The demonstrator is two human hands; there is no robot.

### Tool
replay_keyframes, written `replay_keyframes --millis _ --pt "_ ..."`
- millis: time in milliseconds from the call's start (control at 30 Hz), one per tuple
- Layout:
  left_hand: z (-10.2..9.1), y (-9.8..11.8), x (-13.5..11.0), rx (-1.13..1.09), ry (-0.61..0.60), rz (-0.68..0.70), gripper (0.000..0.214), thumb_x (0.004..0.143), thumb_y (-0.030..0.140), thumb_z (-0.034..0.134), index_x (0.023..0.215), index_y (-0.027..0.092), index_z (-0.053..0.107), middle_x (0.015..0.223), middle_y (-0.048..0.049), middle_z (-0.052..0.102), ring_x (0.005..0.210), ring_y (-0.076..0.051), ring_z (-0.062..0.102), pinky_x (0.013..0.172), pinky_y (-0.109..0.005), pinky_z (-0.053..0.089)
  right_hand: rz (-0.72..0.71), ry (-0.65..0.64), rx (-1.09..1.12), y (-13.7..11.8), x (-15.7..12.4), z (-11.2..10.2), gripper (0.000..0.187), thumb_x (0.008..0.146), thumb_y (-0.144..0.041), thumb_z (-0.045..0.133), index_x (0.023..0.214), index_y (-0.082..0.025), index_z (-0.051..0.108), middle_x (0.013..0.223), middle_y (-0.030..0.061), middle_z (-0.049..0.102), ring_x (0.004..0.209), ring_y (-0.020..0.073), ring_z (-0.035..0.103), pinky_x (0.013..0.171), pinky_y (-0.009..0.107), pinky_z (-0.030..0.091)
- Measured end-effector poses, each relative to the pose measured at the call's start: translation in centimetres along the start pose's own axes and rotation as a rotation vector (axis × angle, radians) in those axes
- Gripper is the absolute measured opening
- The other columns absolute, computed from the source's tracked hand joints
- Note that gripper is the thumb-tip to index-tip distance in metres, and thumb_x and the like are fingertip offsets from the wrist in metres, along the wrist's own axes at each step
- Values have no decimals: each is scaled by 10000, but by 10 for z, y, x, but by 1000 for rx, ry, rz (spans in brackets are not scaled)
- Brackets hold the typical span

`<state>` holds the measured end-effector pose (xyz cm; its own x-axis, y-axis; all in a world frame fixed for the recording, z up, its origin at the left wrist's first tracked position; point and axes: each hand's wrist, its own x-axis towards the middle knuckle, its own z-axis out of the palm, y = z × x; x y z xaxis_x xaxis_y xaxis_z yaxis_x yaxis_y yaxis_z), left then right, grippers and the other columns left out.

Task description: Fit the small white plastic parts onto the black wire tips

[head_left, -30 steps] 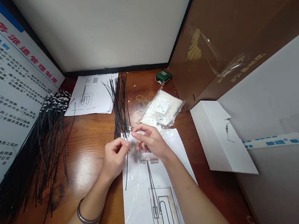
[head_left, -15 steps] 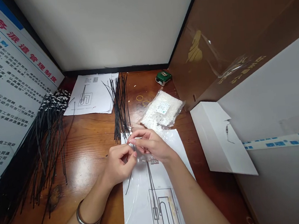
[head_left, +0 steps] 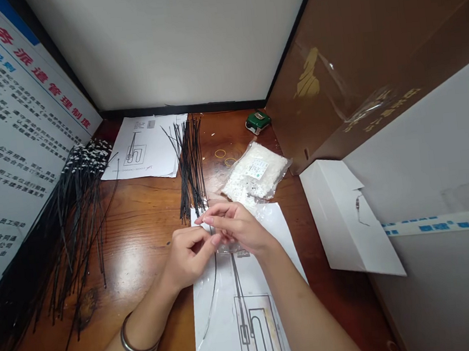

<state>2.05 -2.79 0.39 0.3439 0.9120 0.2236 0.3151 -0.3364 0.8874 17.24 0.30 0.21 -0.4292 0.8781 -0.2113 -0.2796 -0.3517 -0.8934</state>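
Note:
A thin black wire point(head_left: 216, 280) runs down from between my hands and curves left over the printed sheet point(head_left: 216, 322). My right hand point(head_left: 240, 228) is closed, its thumb and fingertips pinching the wire near its upper part. Just below, my left hand point(head_left: 192, 255) has its fingers curled and its thumb against the same wire. The upper tip of the wire is hidden by my fingers. Beneath my right hand lies a small clear plastic bag point(head_left: 228, 247). Beyond my hands, a bundle of black wires point(head_left: 191, 169) rests on the table.
A bag of small white parts point(head_left: 254, 170) lies behind my right hand, with a green tape measure point(head_left: 258, 121) farther back. A larger wire bundle with white ends point(head_left: 81, 191) is at left. A folded white card point(head_left: 343, 220) stands by the brown box point(head_left: 356, 62) at right.
The wire's lower end hangs farther down over the sheet than before. My left thumb has shifted slightly right, and my right fingertips have moved a little left.

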Motion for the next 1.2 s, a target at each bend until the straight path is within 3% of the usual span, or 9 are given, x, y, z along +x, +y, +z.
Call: replay_keyframes --millis 67,167,333,533,933,1200 --pt "1 0 1 -27 19 -44 343 881 322 500 581 174 574 610 -49 666 562 -141 572 568 -255 414 26 -50 -7 0 -1 0 181 726 -344 727 788 -175 715 498 -45 579 359 55 450 321 185 247" --pt "1 1 2 -24 31 -28 325 884 292 498 592 177 582 639 -52 685 604 -151 605 608 -260 437 12 -52 -22 0 0 1 184 720 -343 730 792 -174 724 513 -36 599 364 57 464 317 189 227" --pt "-1 -1 -1 74 37 101 368 857 246 491 496 186 457 443 19 442 436 -103 378 485 -264 286 -62 88 49 -1 2 2 136 704 -317 736 734 -190 699 858 30 735 381 23 402 337 200 228" --pt "-3 -2 -3 -9 -97 193 402 823 223 473 492 204 247 458 45 266 431 -97 269 473 -278 224 -111 258 156 -2 2 1 135 684 -308 749 718 -197 680 884 29 738 378 17 335 349 205 191" --pt "1 -2 0 53 40 47 331 869 250 513 551 161 525 494 11 509 462 -93 423 507 -241 323 -67 74 32 1 2 1 125 698 -319 749 717 -200 715 838 27 737 383 27 420 353 204 258" --pt "0 -5 -4 43 -47 117 388 819 176 507 484 179 313 452 49 308 441 -75 299 473 -245 230 -240 370 172 2 6 -5 64 689 -274 737 720 -219 725 819 15 730 394 19 330 362 212 204"
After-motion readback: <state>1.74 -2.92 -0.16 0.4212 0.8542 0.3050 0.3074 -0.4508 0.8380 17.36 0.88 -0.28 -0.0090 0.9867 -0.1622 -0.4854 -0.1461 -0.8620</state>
